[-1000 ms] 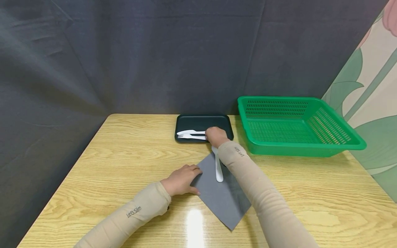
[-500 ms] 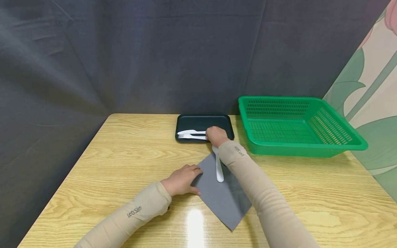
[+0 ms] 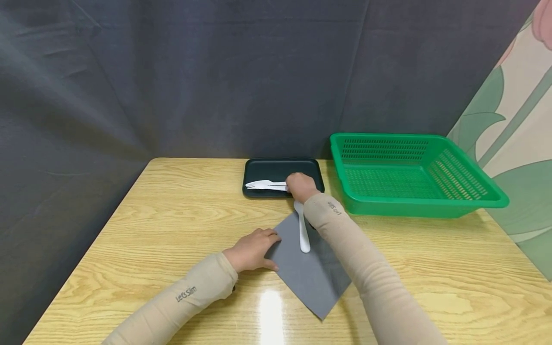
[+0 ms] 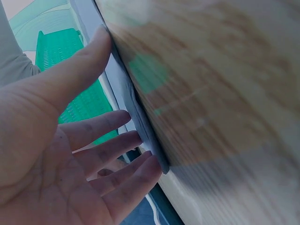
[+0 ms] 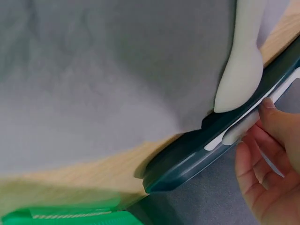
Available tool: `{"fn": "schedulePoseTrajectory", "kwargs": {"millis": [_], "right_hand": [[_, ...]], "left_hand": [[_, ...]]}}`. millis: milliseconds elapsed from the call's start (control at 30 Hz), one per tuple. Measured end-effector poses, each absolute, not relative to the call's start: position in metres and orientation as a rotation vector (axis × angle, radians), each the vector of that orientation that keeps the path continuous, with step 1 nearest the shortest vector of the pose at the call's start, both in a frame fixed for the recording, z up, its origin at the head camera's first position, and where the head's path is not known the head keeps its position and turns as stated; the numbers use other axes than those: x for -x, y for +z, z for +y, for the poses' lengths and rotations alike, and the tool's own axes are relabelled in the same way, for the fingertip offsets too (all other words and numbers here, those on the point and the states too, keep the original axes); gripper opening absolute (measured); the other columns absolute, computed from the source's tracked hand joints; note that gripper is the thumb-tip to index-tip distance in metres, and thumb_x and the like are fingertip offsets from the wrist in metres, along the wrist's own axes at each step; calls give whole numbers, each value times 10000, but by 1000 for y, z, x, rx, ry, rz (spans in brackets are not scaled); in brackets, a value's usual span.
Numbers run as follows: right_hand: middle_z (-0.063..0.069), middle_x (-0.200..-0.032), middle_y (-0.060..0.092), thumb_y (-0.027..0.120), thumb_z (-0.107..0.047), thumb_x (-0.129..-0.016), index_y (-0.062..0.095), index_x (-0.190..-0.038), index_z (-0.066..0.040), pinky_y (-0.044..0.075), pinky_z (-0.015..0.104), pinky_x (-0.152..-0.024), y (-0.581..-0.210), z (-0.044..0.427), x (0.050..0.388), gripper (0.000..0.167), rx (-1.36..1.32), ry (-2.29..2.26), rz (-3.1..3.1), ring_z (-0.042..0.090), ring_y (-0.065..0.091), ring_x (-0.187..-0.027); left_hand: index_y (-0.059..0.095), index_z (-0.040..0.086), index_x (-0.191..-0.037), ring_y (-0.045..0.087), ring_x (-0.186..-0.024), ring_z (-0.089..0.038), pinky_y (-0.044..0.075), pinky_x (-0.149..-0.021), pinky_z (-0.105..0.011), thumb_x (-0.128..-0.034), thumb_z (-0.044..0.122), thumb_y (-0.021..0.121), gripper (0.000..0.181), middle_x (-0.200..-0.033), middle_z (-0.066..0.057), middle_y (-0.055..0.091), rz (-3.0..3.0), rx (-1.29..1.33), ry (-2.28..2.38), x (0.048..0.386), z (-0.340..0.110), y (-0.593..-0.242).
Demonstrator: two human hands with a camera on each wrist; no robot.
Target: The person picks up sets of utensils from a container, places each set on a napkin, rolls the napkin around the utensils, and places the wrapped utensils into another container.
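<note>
On the grey napkin (image 3: 304,278) lies a white utensil (image 3: 304,235) with a broad, pointed far end; its kind I cannot tell. My left hand (image 3: 253,250) rests at the napkin's left corner, fingers spread along the edge, as the left wrist view also shows. A white plastic fork (image 3: 279,188) and a white plastic knife (image 3: 266,182) lie close together on the dark tray (image 3: 282,167). My right hand (image 3: 302,186) pinches the fork's handle (image 5: 241,129) between thumb and fingers, over the tray's right part. The hand hides the handle ends in the head view.
A green plastic basket (image 3: 405,206) stands on the table right of the tray. The wooden table (image 3: 172,206) ends at a dark cloth (image 3: 241,86) behind the tray. A leaf-patterned surface (image 3: 517,158) borders the right side.
The fork has shifted slightly away from me, up against the knife, together with my right hand. My left hand, the napkin and the utensil on it stay in place.
</note>
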State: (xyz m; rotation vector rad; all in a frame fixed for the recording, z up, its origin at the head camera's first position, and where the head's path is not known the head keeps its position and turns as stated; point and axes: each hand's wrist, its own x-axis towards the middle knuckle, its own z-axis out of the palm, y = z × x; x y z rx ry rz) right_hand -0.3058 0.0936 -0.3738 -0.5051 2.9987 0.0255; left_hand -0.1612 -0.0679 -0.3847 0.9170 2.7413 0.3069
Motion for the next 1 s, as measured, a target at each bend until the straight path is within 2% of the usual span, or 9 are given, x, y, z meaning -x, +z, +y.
{"fn": "schedulePoseTrajectory", "kwargs": {"millis": [267,1000], "right_hand": [[93,-1008,668,558,-130,-934,690,-951,-94,545,360,-808,-371,94,308,138,514,19,3013,246,632,-945],[88,-1010,677,571,-148,-928,704,-971,-103,554,358,-787,-364,100,306,147,557,5,3017,238,640,-939]], "left_hand": [[535,30,-1285,492,-1220,-303,463,-984,-393,-740,385,770,691,-1365,-129,494,2743,-919,308,160,-68,-383],[538,23,-1280,506,-1200,-296,469,-976,-383,-734,387,773,697,-1353,-126,506,2752,-921,308,160,-67,-384]]}}
